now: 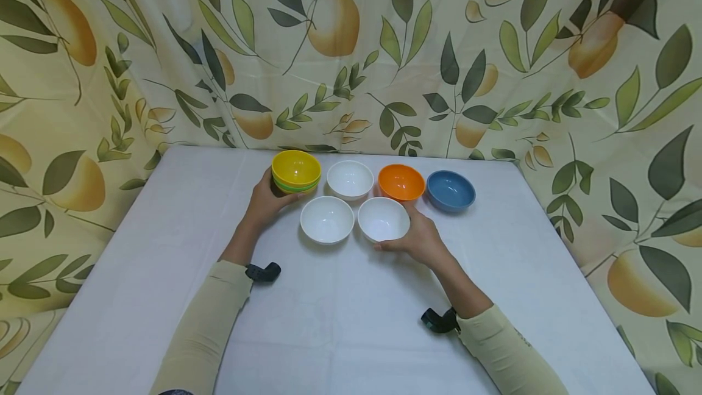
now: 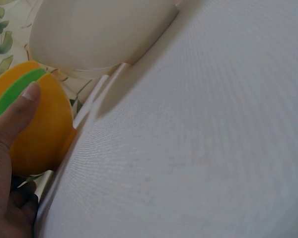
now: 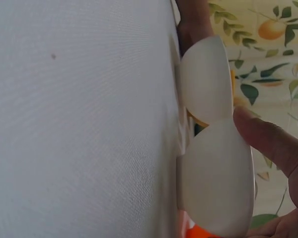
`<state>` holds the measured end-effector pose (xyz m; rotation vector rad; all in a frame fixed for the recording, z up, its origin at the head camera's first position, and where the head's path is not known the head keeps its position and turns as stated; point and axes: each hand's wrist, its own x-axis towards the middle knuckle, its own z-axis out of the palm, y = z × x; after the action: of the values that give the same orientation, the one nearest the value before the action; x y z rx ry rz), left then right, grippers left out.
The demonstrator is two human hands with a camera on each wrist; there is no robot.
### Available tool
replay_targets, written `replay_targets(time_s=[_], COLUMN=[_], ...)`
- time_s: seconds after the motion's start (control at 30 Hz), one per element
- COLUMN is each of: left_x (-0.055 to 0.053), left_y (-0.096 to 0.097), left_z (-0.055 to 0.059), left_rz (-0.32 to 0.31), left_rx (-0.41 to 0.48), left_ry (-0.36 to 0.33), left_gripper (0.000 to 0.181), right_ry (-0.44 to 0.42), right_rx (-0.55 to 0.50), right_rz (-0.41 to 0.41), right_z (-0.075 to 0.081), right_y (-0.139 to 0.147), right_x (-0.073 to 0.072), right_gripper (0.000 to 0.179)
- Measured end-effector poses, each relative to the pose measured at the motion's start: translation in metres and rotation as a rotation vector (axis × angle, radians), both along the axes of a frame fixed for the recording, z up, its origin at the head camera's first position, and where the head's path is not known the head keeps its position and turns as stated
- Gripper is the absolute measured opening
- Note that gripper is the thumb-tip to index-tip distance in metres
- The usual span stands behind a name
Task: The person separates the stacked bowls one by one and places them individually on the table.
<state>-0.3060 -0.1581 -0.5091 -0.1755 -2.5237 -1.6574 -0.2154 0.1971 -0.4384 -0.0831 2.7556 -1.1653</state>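
Observation:
At the back left my left hand (image 1: 267,203) holds a stack of nested bowls (image 1: 296,170), yellow on top with a green rim below. In the left wrist view the thumb presses the side of the stack (image 2: 42,124), whose lowest bowl is orange-yellow. My right hand (image 1: 421,238) grips the front right white bowl (image 1: 384,219), thumb at its near side and fingers round its right side. The right wrist view has the thumb on the rim of this white bowl (image 3: 216,178). Another white bowl (image 1: 327,220) stands just left of it.
Behind, in a row, stand a third white bowl (image 1: 350,180), an orange bowl (image 1: 401,182) and a blue bowl (image 1: 451,191). A white cloth (image 1: 329,322) covers the table. Fruit-patterned fabric (image 1: 340,78) hangs along the table's back edge and sides.

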Motion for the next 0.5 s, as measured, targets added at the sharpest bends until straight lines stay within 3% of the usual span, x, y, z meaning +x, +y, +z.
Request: replay_targets(time_s=[0.5], left_x=[-0.0008], left_y=[-0.0001], left_z=[-0.0013], left_rz=[-0.004], left_rx=[0.001], left_ry=[0.002], left_gripper=[0.103], right_ry=[0.01], right_rx=[0.001], right_rz=[0.013], right_z=[0.0024], right_y=[0.0006], right_x=[0.0034], right_gripper=[0.107])
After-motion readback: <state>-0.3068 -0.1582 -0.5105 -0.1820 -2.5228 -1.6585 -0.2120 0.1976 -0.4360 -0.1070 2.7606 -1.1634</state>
